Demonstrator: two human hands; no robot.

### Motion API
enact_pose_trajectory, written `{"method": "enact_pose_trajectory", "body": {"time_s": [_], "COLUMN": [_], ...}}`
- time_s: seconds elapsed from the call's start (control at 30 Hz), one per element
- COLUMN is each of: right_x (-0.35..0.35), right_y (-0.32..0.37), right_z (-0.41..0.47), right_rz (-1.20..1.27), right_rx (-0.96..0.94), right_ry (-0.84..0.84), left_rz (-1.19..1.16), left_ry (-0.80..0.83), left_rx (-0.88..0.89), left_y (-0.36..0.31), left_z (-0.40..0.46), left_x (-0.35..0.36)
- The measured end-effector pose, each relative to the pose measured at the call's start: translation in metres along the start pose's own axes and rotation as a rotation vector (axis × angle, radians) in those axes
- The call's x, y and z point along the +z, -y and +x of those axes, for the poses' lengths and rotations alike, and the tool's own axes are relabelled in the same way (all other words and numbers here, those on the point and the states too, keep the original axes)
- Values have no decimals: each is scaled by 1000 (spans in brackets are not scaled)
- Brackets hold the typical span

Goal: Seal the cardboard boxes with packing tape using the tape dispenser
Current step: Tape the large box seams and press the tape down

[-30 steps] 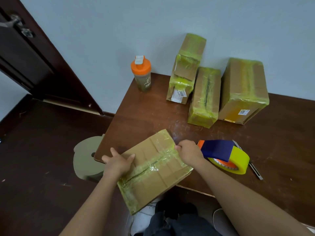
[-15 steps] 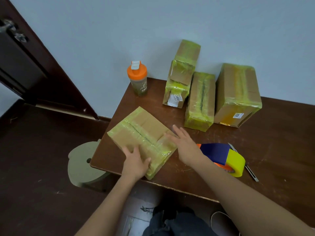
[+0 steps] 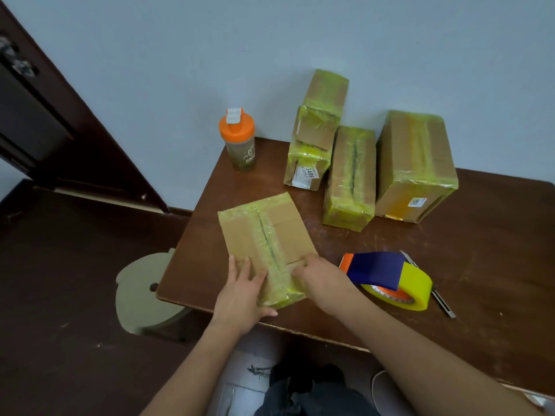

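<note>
A taped box (image 3: 268,247) lies flat on the tabletop (image 3: 480,241) near its front edge. The left hand (image 3: 241,291) and right hand (image 3: 319,276) press on it, each grip released. The tape dispenser (image 3: 390,279) sits just right; three boxes (image 3: 350,172) and a bottle (image 3: 238,139) stand behind.

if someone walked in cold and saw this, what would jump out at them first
Most striking is the flat cardboard box wrapped in yellow-green tape at the near edge of the dark brown wooden table, with the left hand and right hand pressing flat on its near end. Just right lies the blue and orange tape dispenser with its yellow roll, untouched. Against the wall stand three more taped cardboard boxes and an orange-lidded shaker bottle.
</note>
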State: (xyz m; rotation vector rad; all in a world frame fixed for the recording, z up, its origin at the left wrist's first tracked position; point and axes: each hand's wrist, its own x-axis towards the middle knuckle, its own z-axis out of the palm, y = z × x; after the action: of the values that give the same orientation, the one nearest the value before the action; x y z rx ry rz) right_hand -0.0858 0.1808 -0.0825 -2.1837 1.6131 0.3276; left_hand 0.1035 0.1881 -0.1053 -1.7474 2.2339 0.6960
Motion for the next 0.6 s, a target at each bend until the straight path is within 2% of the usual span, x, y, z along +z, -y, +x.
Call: {"method": "enact_pose_trajectory", "body": {"time_s": [0.2,0.4,0.6], "right_x": [-6,-9,-18], "right_y": [-5,3,-5], "right_z": [9,4,-1], "right_rz": [1,-44,-1], "right_rx": [-2,14,9], "right_ry": [48,100,172], "left_rz": [-174,-86,-50], "left_ry": [76,92,55], "left_rx": [103,185,139], "left_y": [8,4,-2], "left_z": [7,20,16], "left_x": [-5,-4,-1]}}
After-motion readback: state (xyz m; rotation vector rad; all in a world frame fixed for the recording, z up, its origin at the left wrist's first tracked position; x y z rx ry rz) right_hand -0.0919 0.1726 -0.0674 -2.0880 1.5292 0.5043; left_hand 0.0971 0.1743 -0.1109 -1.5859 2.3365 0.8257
